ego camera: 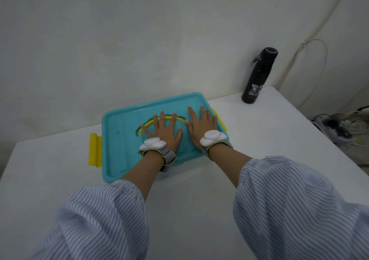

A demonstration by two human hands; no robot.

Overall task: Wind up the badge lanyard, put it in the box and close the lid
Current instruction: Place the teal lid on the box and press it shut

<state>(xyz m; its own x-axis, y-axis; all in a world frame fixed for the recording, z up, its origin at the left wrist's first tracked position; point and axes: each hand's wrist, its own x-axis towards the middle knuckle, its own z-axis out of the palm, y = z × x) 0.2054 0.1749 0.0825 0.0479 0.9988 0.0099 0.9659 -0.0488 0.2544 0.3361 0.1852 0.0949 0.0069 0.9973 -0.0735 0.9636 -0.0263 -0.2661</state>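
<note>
worktop (199, 209): white, set against the wall | box (179, 175): stood near its middle, teal lid (119, 132) on top | black bottle (257, 76): upright at the far right corner

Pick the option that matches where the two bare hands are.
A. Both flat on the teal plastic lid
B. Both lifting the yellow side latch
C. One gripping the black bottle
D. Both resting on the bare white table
A: the left hand and the right hand lie palm-down with fingers spread on the teal plastic lid of the box.
</note>
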